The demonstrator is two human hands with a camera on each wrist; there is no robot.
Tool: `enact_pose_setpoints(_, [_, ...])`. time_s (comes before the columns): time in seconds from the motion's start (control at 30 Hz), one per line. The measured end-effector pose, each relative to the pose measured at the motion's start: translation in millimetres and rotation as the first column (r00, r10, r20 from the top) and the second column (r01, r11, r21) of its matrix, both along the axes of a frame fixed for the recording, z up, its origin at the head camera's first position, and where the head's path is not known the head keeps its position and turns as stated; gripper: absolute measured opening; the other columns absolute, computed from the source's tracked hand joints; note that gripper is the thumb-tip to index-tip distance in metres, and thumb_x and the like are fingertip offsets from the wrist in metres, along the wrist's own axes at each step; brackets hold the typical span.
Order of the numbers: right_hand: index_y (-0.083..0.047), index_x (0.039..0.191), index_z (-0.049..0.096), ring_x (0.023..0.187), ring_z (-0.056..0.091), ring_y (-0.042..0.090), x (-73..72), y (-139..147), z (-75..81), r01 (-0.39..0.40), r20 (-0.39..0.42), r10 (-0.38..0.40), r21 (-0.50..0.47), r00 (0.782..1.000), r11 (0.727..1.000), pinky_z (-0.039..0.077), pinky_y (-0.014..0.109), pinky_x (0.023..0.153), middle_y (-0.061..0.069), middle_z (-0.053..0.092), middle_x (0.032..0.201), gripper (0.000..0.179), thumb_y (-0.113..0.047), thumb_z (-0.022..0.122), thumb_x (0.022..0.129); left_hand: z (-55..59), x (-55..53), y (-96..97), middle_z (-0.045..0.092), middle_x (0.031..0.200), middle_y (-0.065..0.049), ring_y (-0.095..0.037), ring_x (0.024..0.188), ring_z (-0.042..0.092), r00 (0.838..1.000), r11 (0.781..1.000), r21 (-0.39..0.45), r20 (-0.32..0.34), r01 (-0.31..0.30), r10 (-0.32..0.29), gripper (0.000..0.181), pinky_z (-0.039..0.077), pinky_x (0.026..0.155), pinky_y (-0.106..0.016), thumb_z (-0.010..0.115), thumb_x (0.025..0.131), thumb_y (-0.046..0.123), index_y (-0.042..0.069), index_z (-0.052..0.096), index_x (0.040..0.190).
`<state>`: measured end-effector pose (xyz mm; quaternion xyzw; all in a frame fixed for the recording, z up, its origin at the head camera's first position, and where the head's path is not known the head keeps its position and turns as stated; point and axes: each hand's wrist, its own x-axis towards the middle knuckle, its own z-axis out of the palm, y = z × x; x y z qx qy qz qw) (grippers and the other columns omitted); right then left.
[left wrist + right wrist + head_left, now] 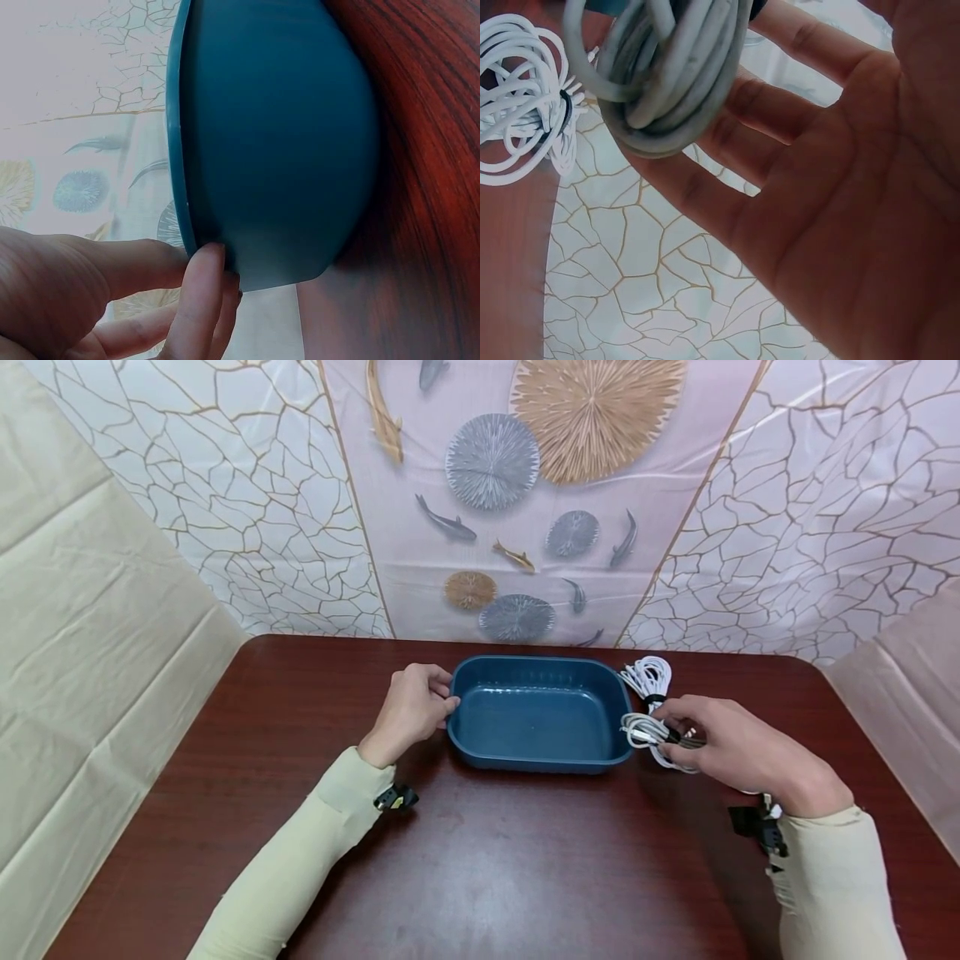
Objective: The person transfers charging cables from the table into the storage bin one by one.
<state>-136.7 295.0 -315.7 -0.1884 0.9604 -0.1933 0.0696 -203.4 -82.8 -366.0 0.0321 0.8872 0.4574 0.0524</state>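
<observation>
A blue rectangular plastic tub (528,727) stands on the table with nothing inside it. My left hand (408,706) pinches its left rim between thumb and fingers; the left wrist view shows the tub's outer wall (285,142) close up. At the tub's right end, my right hand (738,747) holds a coiled greyish cable (686,75) bound with a black tie, its loops close to the tub's right rim. Behind that hand lies a bundle of white cable (649,673), also bound in black, partly hidden by the hand and the held coil.
The dark red-brown wooden table (480,852) extends around the tub. A patterned cloth (247,485) with gold lines hangs along its back edge, and plain pale cloth (90,635) hangs at the left side.
</observation>
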Motion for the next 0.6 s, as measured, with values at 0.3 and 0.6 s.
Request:
enact_pose_setpoints(0.3, [-0.025, 0.102, 0.07, 0.077, 0.051, 0.006, -2.9, -2.1, -2.0, -0.025, -0.089, 0.025, 0.003, 0.996, 1.0, 0.04, 0.02, 0.065, -0.01, 0.055, 0.078, 0.019, -0.015, 0.078, 0.088, 0.4, 0.0, 1.2, 0.071, 0.104, -0.016, -0.017, 0.065, 0.073, 1.0, 1.0, -0.004, 0.005, -0.004, 0.004, 0.031, 0.065, 0.06, -0.029, 0.073, 0.093, 0.008, -0.001, 0.068, 0.122])
enact_pose_setpoints(0.6, [-0.021, 0.105, 0.071, 0.08, 0.052, 0.007, -5.3, -2.6, -4.3, -0.035, -0.129, 0.037, 0.015, 0.991, 0.999, 0.043, 0.021, 0.069, -0.01, 0.059, 0.083, 0.018, -0.018, 0.078, 0.089, 0.7, 0.6, 1.2, 0.071, 0.102, -0.016, -0.016, 0.063, 0.072, 1.0, 1.0, -0.008, -0.004, -0.008, 0.008, 0.031, 0.064, 0.059, -0.029, 0.073, 0.093, 0.008, -0.001, 0.069, 0.121])
